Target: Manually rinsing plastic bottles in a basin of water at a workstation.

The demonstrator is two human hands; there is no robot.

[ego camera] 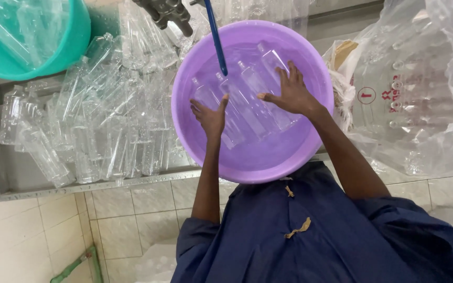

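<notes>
purple plastic basin (310, 141) holds water and clear plastic bottles (247, 99) lying flat, likely to soak. left hand (211, 116) is spread, its fingertips on one bottle's end; right hand (289, 94) presses flat, fingers splayed, on another. neither grips. a blue hose (216, 36) dips between them.

Clear plastic bottles (247, 102), several, lie side by side in water inside a round purple basin (252, 165), centre of frame. Bottles are transparent, uncapped so far as can be told, slim with narrow necks. They lie flat, necks toward the upper left of the frame, bodies slanting to the lower right. One bottle lies at the left of the basin, others at its middle and right. Basin holds shallow water; its rim overlaps a metal tray's edge.
</notes>
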